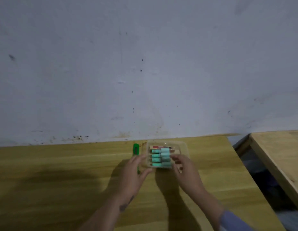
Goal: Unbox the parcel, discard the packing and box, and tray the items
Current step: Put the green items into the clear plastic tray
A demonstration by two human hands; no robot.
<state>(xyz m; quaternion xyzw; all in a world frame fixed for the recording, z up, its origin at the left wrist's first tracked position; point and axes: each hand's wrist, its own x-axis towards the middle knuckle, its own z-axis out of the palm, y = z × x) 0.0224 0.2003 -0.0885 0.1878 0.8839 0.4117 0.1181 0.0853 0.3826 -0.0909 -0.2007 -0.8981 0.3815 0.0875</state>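
A clear plastic tray [183, 146] stands on the wooden table near the wall. Inside it lie several small teal and brown stick-shaped items [159, 156] in a row, with one reddish one at the back. My left hand [134, 169] rests at the tray's left edge, fingers spread and touching its rim. My right hand [183, 165] is at the tray's right front corner, fingers curled over the ends of the items; the picture is too blurred to tell if it grips one.
A green utility knife [136, 150] lies on the table [61, 172] just left of the tray, partly under my left hand. A second wooden table [278, 150] stands to the right across a dark gap. The wall runs along the table's far edge.
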